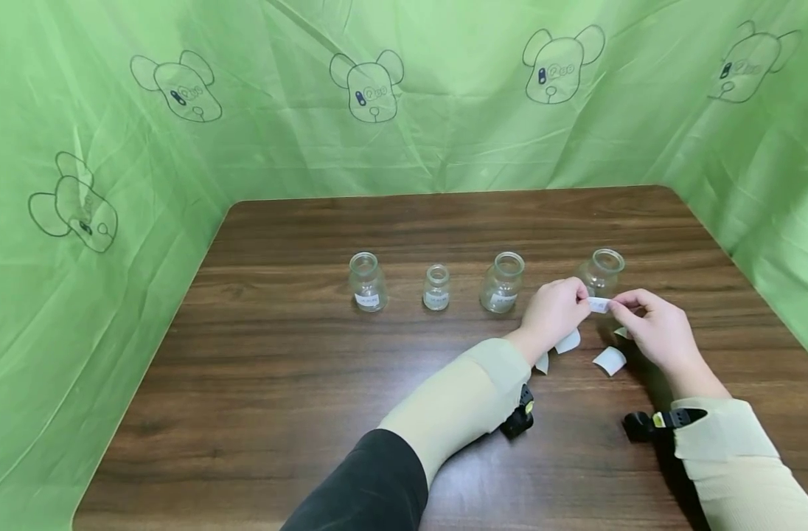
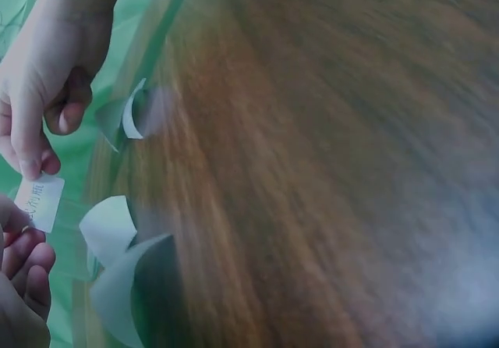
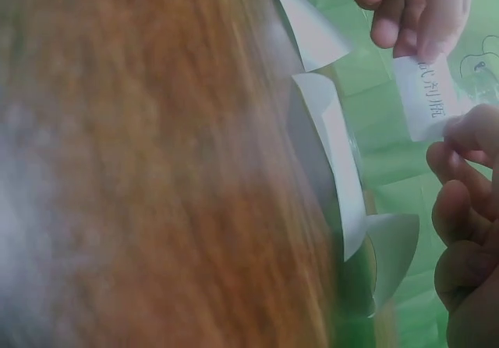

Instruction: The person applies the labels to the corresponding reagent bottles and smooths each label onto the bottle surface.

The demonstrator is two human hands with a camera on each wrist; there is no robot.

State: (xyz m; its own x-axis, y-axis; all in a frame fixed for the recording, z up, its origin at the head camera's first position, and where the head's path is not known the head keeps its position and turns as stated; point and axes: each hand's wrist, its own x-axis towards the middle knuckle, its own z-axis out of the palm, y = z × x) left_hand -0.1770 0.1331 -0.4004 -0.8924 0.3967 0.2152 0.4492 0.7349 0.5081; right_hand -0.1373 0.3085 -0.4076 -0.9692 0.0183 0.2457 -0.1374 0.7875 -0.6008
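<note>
A small white label sticker (image 1: 599, 304) with printed characters is stretched between my two hands, in front of the rightmost glass jar (image 1: 601, 273). My left hand (image 1: 555, 313) pinches one end of it between thumb and fingers. At the other end, my right hand (image 1: 659, 328) pinches the label with thumb and forefinger. Both wrist views show the label (image 3: 425, 98) held flat, its print facing the camera. Curled pieces of white backing paper (image 1: 610, 361) lie on the table below the hands, and more paper (image 1: 568, 341) lies beside my left wrist.
To the left, in a row, stand a glass jar (image 1: 367, 282), a smaller glass jar (image 1: 436, 287) and another glass jar (image 1: 503, 282), each bearing a white label. They stand on a brown wooden table (image 1: 278, 354). A green curtain (image 1: 444, 147) encloses the back and sides.
</note>
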